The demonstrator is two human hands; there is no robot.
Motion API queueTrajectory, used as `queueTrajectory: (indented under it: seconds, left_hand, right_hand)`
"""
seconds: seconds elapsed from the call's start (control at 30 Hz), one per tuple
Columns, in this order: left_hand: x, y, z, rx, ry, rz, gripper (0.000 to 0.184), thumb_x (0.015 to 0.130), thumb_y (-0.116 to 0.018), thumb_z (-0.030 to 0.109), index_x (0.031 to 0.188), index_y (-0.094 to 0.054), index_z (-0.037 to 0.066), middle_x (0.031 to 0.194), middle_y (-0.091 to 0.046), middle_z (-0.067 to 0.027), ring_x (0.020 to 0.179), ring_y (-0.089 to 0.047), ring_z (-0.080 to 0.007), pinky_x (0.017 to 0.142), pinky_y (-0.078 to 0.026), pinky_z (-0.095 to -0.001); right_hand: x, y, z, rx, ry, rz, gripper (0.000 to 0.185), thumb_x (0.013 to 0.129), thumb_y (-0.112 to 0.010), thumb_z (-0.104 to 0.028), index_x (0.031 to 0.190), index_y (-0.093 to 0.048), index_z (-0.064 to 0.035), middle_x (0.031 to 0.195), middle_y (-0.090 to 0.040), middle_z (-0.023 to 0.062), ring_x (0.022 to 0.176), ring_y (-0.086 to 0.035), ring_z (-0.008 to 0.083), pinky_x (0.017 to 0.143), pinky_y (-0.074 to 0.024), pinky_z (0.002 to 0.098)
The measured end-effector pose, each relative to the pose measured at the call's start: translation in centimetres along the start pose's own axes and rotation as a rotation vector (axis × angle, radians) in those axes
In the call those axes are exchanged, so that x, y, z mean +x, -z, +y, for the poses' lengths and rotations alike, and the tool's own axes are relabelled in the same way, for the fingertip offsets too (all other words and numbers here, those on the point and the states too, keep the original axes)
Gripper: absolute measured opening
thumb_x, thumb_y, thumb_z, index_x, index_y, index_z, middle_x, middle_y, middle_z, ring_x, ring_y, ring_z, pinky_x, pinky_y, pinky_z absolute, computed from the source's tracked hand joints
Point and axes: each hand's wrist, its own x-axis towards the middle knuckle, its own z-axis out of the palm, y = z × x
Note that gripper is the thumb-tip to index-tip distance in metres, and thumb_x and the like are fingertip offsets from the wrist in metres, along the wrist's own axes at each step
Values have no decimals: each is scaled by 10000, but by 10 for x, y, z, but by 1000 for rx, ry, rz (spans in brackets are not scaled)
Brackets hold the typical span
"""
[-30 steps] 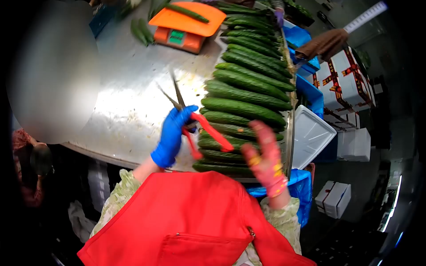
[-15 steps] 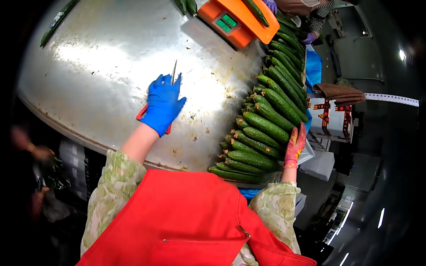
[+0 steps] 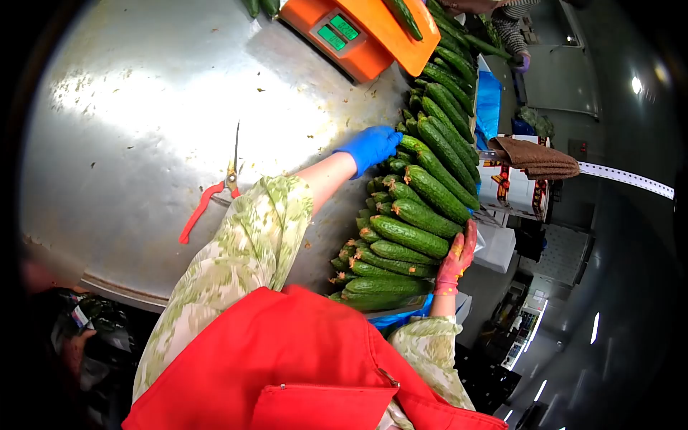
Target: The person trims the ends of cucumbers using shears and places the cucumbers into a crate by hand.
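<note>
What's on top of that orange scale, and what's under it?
One cucumber shows on the tray; both run past the picture's top edge. Whatever is under the scale is covered.

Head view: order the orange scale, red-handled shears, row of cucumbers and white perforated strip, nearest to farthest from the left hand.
1. Row of cucumbers: at the left hand's fingertips.
2. Orange scale: just beyond the hand.
3. Red-handled shears: to its left.
4. White perforated strip: far right, past the cucumbers.
</note>
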Motion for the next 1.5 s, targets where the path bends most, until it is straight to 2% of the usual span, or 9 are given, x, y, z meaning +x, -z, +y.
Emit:
queueTrajectory:
  seconds: [0.2, 0.33, 0.6, 0.7, 0.8, 0.93, 1.07, 1.23, 1.5]
  left_hand:
    - [-7, 9, -11, -476, 69, 161, 279, 921, -522, 290, 892, -632, 36, 850, -673, -115, 746, -615, -247, 717, -489, -371]
    - [-1, -6, -29, -160, -121, 29, 367, 883, -614, 246, 1170, -601, 16, 1008, -671, -123, 814, -646, -189, 709, -520, -309]
    - [11, -16, -26, 127, -156, -37, 305, 858, -637, 287, 1051, -643, 50, 943, -651, -190, 822, -629, -301, 750, -476, -388]
    - [-13, -12, -16, 297, -215, 131, 270, 885, -621, 272, 1021, -660, 41, 917, -676, -147, 842, -644, -245, 769, -493, -350]
    - [-46, -6, 9, -464, -187, 59, 240, 891, -635, 194, 1062, -642, 26, 1009, -676, -102, 954, -629, -185, 842, -498, -317]
    - [-80, -11, 26, -432, -459, -89, 352, 844, -687, 84, 1161, -558, 4, 1177, -611, -99, 1080, -577, -174, 930, -473, -314]
    - [-81, -19, 36, -335, -366, -37, 207, 856, -665, 72, 1037, -593, 0, 1108, -640, -107, 1038, -603, -182, 904, -494, -327]
    - [-68, -14, 18, -1016, -314, 76, 183, 884, -595, 3, 1062, -634, 25, 1021, -659, -84, 884, -633, -155, 793, -532, -288]
    - [-109, -10, 22, -752, 9, -159, 315, 887, -648, 137, 1185, -611, 42, 1054, -651, -35, 868, -603, -98, 734, -508, -237]
  right_hand:
    - [0, 0, -6, 22, -18, -13, 351, 961, -461, -122, 1288, -512, -7, 1347, -500, 168, 1261, -459, 305, 1061, -332, 397]
    - [1, 0, -13, 55, -40, -12, 346, 968, -444, -123, 1285, -503, 3, 1350, -492, 168, 1256, -457, 302, 1067, -326, 399]
    - [1, 2, -18, 30, -91, -26, 349, 963, -442, -110, 1288, -501, -1, 1349, -492, 160, 1267, -444, 308, 1077, -312, 410]
    - [1, -1, -17, 35, -61, -20, 353, 965, -438, -117, 1292, -499, 1, 1347, -494, 160, 1265, -444, 310, 1074, -315, 409]
    - [1, -1, -13, 63, -39, -4, 353, 968, -439, -127, 1292, -499, 2, 1344, -496, 160, 1262, -446, 311, 1071, -318, 405]
    - [1, 0, -19, 33, -84, -7, 342, 969, -449, -124, 1284, -507, -4, 1342, -499, 158, 1255, -455, 304, 1063, -331, 397]
    - [0, -1, -15, 57, -83, 4, 348, 970, -451, -133, 1286, -505, 3, 1337, -505, 156, 1247, -464, 294, 1057, -336, 392]
    - [0, -1, -15, 61, -81, 2, 365, 973, -446, -152, 1295, -494, 14, 1333, -509, 155, 1240, -469, 289, 1058, -331, 390]
    - [-1, -3, -15, 62, -75, 16, 361, 973, -450, -164, 1280, -506, 18, 1327, -516, 155, 1234, -472, 276, 1057, -332, 379]
